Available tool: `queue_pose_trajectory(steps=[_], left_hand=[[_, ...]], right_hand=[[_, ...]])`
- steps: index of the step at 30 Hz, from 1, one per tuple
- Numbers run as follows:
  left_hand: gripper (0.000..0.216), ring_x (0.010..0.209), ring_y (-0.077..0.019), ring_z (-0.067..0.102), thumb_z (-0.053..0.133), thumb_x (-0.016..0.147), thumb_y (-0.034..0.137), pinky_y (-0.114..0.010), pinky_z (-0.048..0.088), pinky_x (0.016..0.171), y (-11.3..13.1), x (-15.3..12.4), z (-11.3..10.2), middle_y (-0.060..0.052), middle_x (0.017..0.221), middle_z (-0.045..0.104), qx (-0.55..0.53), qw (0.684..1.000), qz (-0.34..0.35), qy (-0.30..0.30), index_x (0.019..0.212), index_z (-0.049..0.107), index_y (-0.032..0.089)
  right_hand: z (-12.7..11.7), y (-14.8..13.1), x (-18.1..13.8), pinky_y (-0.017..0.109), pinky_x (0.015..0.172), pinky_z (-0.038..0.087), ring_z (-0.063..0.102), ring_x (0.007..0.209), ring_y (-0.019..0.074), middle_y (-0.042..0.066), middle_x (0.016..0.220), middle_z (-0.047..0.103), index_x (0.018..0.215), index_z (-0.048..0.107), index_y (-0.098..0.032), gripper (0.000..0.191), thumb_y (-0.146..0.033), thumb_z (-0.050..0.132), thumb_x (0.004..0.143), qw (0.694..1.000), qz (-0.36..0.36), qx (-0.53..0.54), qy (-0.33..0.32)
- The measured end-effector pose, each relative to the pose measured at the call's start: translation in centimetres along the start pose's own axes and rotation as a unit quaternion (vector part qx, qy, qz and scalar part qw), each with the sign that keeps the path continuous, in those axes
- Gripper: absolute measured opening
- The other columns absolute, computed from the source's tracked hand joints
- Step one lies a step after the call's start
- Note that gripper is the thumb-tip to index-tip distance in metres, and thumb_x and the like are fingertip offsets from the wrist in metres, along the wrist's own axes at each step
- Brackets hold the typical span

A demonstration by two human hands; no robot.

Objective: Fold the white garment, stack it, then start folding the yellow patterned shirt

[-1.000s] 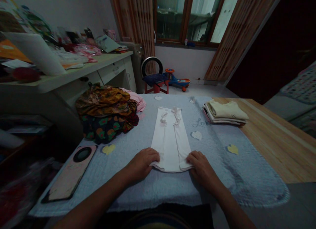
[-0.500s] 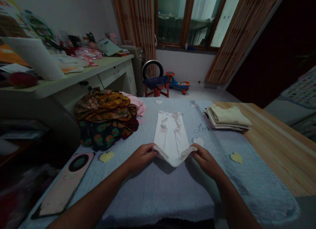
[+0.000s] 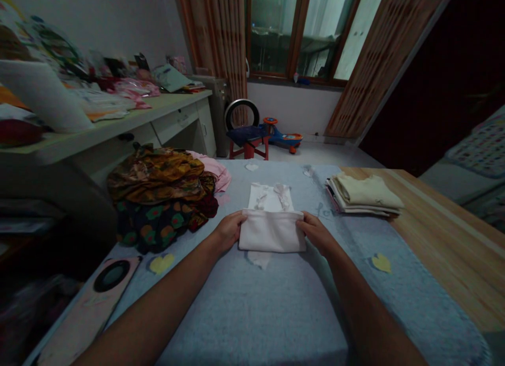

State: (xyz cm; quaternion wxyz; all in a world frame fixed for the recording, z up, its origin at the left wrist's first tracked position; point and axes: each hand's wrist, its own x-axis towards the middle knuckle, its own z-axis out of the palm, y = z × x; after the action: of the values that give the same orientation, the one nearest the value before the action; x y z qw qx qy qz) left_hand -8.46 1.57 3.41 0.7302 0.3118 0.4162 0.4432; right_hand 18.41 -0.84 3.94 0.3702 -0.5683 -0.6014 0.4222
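A white garment with ruffled trim point(image 3: 272, 232) lies in front of me, its near end turned up over the middle. The ruffles show at its far part; the rest is covered by the folded layer. My left hand point(image 3: 231, 229) pinches the left corner of the turned-up edge, thumb on top. At the opposite corner, my right hand point(image 3: 315, 232) grips the same edge. Beneath the garment spreads a light blue cloth point(image 3: 244, 313) with heart patterns.
To the left sits a heap of crumpled patterned clothes point(image 3: 158, 187), with a phone point(image 3: 90, 308) nearer me. A stack of folded clothes point(image 3: 365, 192) rests at the right, by the bare wooden tabletop point(image 3: 445, 240). Beyond the table stands a red stool point(image 3: 248, 145).
Both hands have moved away from me, carrying the garment's near edge up and over its middle. The garment now looks shorter, with a flat folded front.
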Motion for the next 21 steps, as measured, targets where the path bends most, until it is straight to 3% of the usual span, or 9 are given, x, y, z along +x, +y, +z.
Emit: queue_pose_trajectory(steps=[3, 7, 12, 18, 21], left_hand=[[0.020, 0.063, -0.0163, 0.066, 0.060, 0.067, 0.012, -0.024, 0.051, 0.055, 0.0, 1.2, -0.4, -0.007, 0.079, 0.073, 0.059, 0.998, -0.023, 0.024, 0.086, 0.067, 0.012], [0.025, 0.062, -0.0165, 0.065, 0.065, 0.065, 0.016, -0.024, 0.049, 0.055, -0.3, 2.0, -0.5, -0.006, 0.079, 0.072, 0.157, 0.987, -0.016, 0.030, 0.090, 0.067, 0.011], [0.031, 0.060, -0.0138, 0.060, 0.058, 0.057, 0.009, -0.020, 0.041, 0.052, -0.4, 2.0, -0.3, -0.002, 0.072, 0.069, 0.262, 0.962, 0.056, 0.057, 0.086, 0.067, 0.011], [0.032, 0.053, -0.0106, 0.051, 0.057, 0.061, 0.016, -0.019, 0.033, 0.049, 0.1, 2.4, -0.3, 0.003, 0.065, 0.059, 0.235, 0.967, 0.103, 0.003, 0.092, 0.064, 0.015], [0.030, 0.056, -0.0124, 0.053, 0.053, 0.066, 0.015, -0.021, 0.036, 0.052, 0.4, 3.4, 0.0, 0.002, 0.068, 0.060, 0.304, 0.944, 0.129, 0.001, 0.093, 0.063, 0.017]], right_hand=[[0.6, 0.7, 1.4, 0.026, 0.067, 0.040, 0.057, 0.078, 0.0180, 0.003, 0.084, 0.068, 0.084, 0.064, -0.018, 0.020, -0.026, 0.047, 0.076, 0.994, 0.001, -0.100, 0.032], [1.6, 1.8, 1.9, 0.027, 0.072, 0.041, 0.060, 0.080, 0.0189, 0.004, 0.087, 0.069, 0.090, 0.064, -0.020, 0.023, -0.028, 0.048, 0.077, 0.979, -0.017, -0.176, 0.097], [2.1, 2.6, 1.5, 0.031, 0.074, 0.044, 0.062, 0.079, 0.0213, 0.005, 0.087, 0.070, 0.098, 0.065, -0.019, 0.032, -0.036, 0.047, 0.077, 0.980, -0.043, -0.129, 0.145], [1.9, 2.7, 1.5, 0.029, 0.068, 0.046, 0.061, 0.073, 0.0199, 0.005, 0.085, 0.069, 0.099, 0.065, -0.018, 0.035, -0.041, 0.048, 0.079, 0.982, -0.067, -0.055, 0.165], [1.9, 3.1, 2.1, 0.031, 0.072, 0.046, 0.060, 0.074, 0.0209, 0.005, 0.084, 0.068, 0.100, 0.065, -0.018, 0.036, -0.040, 0.047, 0.079, 0.978, -0.063, -0.085, 0.179]])
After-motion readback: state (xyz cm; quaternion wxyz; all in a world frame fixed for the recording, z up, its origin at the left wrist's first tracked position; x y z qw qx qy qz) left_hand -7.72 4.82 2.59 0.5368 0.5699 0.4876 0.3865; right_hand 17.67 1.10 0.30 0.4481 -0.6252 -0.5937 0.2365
